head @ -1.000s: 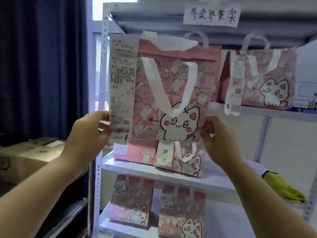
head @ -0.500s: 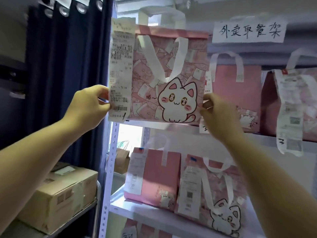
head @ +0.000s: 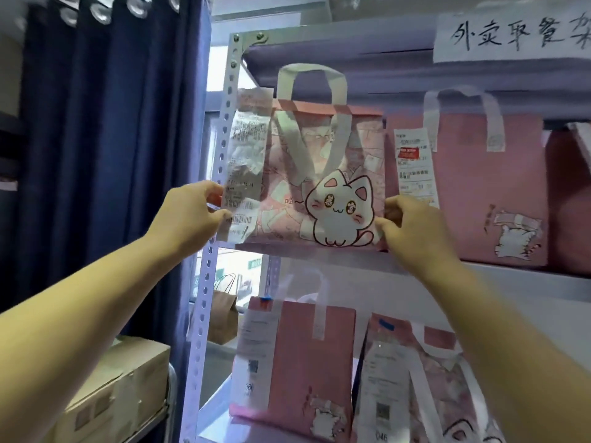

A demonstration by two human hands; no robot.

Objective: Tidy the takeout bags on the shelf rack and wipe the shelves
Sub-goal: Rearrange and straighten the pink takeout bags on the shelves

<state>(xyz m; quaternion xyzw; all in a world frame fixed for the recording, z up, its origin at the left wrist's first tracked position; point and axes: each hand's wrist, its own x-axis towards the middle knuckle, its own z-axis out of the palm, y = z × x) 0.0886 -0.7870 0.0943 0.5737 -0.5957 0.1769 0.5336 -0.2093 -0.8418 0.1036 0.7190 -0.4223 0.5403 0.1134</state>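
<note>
A pink takeout bag with a white cartoon cat (head: 323,174) stands upright at the left end of the upper shelf (head: 319,251), a long receipt (head: 244,167) hanging down its left side. My left hand (head: 188,215) pinches the bag's lower left edge and the receipt. My right hand (head: 412,225) grips the bag's lower right corner. To its right stands a plainer pink bag (head: 473,187) with a white handle and its own receipt.
The white metal rack post (head: 217,193) runs down just left of the bag. Two more pink bags (head: 294,362) stand on the shelf below. A dark blue curtain (head: 105,155) hangs at left, above a cardboard box (head: 121,388). A handwritten sign (head: 511,36) is stuck top right.
Both hands have carried the cat bag rightward and down into the upper shelf, where its bottom now sits at the shelf board. The camera has tilted up and moved closer.
</note>
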